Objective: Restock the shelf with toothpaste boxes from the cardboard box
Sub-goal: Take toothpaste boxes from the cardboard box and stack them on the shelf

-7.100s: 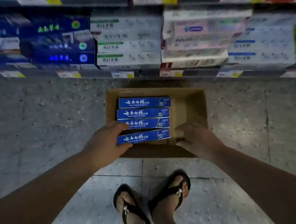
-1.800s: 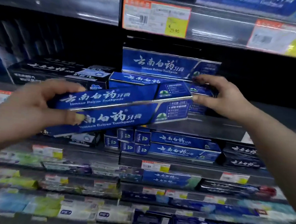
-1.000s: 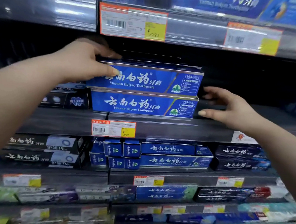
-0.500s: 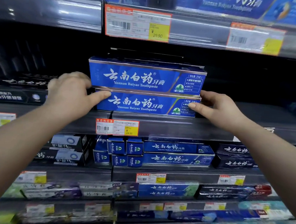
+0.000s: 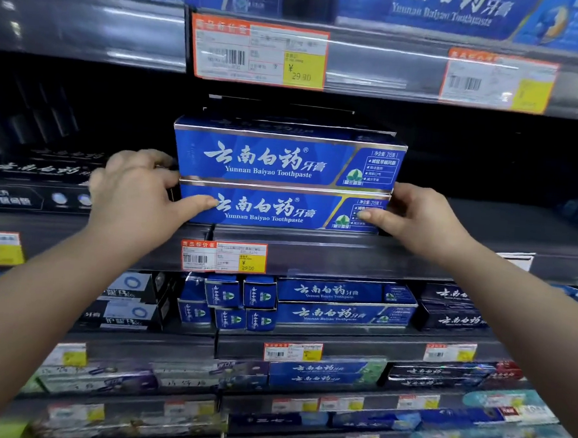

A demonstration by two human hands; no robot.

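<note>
Two blue toothpaste boxes lie stacked lengthwise on the dark shelf [image 5: 346, 253] in front of me. The upper box [image 5: 285, 160] sits slightly right of the lower box [image 5: 274, 209]. My left hand [image 5: 138, 194] grips the left end of the lower box, thumb across its front face. My right hand [image 5: 417, 217] grips its right end, thumb on the front. The cardboard box is out of view.
Black toothpaste boxes [image 5: 33, 180] lie left of the stack. The shelf below holds more blue boxes [image 5: 343, 304] and black ones [image 5: 452, 309]. Price tags [image 5: 223, 257] line the shelf edges. The shelf space right of the stack looks dark and bare.
Since half a second ago both hands have closed in on the ends of the lower box, thumbs now over its front. The stack looks larger as my head came nearer.
</note>
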